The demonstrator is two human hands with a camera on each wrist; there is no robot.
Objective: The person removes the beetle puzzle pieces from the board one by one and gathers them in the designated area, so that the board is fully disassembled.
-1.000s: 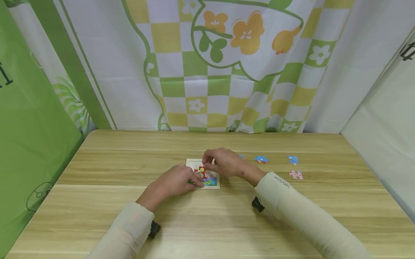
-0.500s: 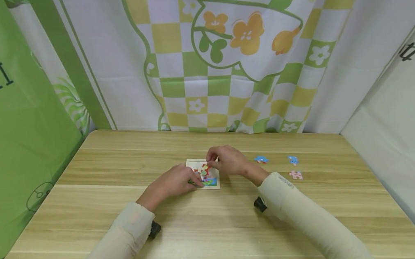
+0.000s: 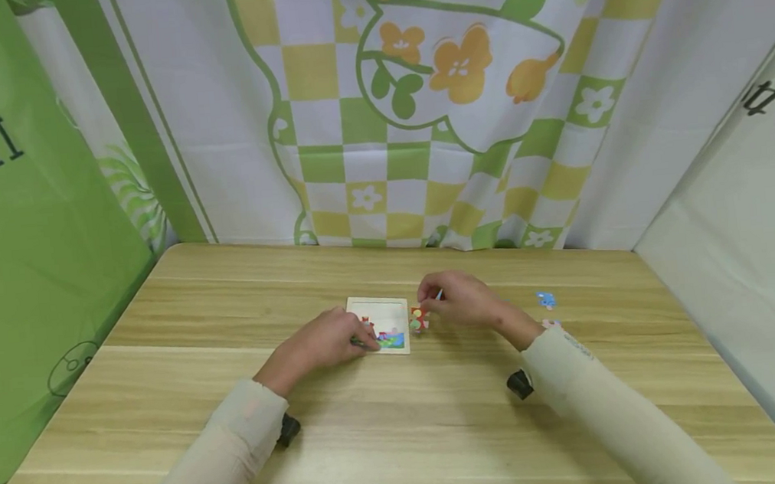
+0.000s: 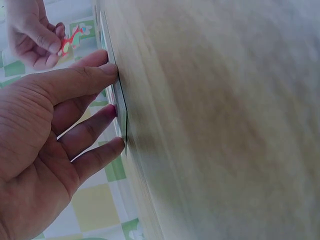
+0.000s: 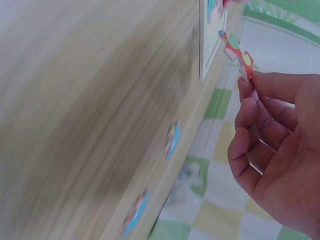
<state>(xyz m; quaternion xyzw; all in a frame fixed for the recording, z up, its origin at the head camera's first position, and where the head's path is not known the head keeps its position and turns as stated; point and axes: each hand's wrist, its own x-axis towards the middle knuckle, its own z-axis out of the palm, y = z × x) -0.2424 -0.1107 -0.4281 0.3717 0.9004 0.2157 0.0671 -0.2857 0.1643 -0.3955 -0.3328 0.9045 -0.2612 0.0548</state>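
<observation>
My left hand [image 3: 327,339] rests its thumb and fingertips on the lower left of a shallow puzzle tray [image 3: 407,329]. In the left wrist view these fingers [image 4: 95,155] are spread, their tips at the tray's edge. Colourful pieces [image 3: 392,341] fill the tray's lower part; its upper part shows white. Just right of the tray, my right hand [image 3: 462,298] pinches a red jigsaw piece [image 3: 419,318] with green and yellow patches. The right wrist view shows this piece [image 5: 248,61] raised off the table, held at one end between thumb and index finger.
A blue jigsaw piece [image 3: 546,300] and a pink one [image 3: 552,324], partly hidden by the right sleeve, lie to the right. Blue also peeks out behind the right hand. A patterned curtain [image 3: 366,159] hangs along the table's [image 3: 405,440] back edge.
My right hand has moved right, carrying the red jigsaw piece from over the tray to beside it, which uncovers the tray's white upper part. My left hand has stayed in place.
</observation>
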